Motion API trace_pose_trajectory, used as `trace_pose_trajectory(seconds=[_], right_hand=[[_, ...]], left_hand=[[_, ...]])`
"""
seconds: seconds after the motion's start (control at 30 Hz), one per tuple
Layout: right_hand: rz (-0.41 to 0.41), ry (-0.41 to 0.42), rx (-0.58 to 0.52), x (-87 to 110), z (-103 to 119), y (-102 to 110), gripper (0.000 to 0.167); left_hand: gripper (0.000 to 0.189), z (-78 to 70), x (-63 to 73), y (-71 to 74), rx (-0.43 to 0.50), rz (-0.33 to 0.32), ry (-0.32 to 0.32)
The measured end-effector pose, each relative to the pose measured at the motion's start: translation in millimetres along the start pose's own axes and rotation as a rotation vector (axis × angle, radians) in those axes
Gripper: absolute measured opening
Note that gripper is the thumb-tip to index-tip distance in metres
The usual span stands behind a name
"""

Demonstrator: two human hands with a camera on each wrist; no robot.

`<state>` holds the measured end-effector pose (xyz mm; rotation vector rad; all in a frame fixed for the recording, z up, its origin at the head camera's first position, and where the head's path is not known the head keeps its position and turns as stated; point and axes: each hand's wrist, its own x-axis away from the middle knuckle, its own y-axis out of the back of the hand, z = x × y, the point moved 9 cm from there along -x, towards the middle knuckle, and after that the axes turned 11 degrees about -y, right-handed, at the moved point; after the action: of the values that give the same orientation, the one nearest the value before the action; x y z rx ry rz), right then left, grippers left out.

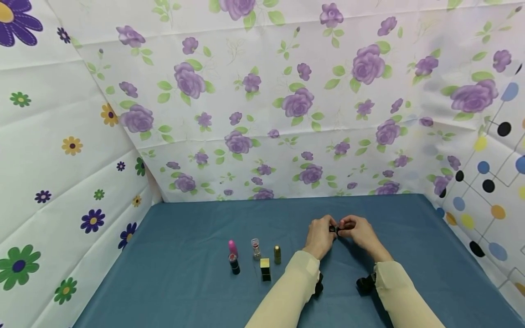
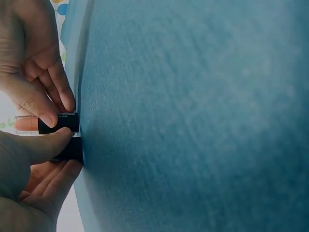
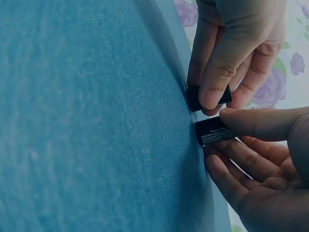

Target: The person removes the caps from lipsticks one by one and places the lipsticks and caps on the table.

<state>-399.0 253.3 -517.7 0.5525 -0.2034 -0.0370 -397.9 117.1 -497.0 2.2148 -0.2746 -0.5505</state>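
My left hand (image 1: 320,236) pinches a short black cylinder (image 3: 193,98) between thumb and fingers. Beside it, the right hand (image 1: 362,234) holds a black lipstick tube (image 3: 212,131) with small white print on its side. In the left wrist view this lipstick tube (image 2: 67,123) has a clear end with an orange-pink tint, partly behind the right thumb (image 2: 43,116). Both black pieces stand close together with their ends right at the blue cloth. Fingers cover most of the short cylinder, so I cannot tell whether it is a cap or another lipstick.
Left of the hands stand a pink lipstick (image 1: 232,247), a black lipstick (image 1: 234,264), a clear-capped lipstick (image 1: 256,248), a gold lipstick (image 1: 277,254) and a black one with a square gold top (image 1: 265,269). Blue cloth (image 1: 197,291) covers the table; patterned sheets (image 1: 262,114) hang around it.
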Motion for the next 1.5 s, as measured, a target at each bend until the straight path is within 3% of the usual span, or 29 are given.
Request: trace_pose_trajectory(seconds=[0.27, 0.5, 0.7, 0.93, 1.23, 1.5], right_hand=[[0.073, 0.031, -0.038, 0.7, 1.7, -1.8, 0.061], [0.157, 0.120, -0.111, 7.2, 23.7, 7.2, 0.080], [0.105, 0.164, -0.097, 12.7, 45.8, 22.4, 0.071], [0.030, 0.194, -0.097, 15.9, 59.3, 27.2, 0.061], [0.097, 0.225, -0.096, 23.5, 77.5, 16.9, 0.061], [0.151, 0.260, -0.128, 31.6, 91.0, 9.8, 0.062]], left_hand=[[0.029, -2.9, 2.9, 2.8, 0.041, 0.032, 0.038], [0.036, -9.7, -1.8, 28.3, 0.199, 0.072, 0.087], [0.034, -17.6, -9.4, 46.7, 0.305, 0.123, 0.108], [0.029, -23.9, -14.8, 67.0, 0.308, 0.152, 0.085], [0.031, -31.8, -9.5, 102.4, 0.305, 0.232, 0.016], [0.030, -39.9, -1.3, 123.0, 0.313, 0.305, -0.059]])
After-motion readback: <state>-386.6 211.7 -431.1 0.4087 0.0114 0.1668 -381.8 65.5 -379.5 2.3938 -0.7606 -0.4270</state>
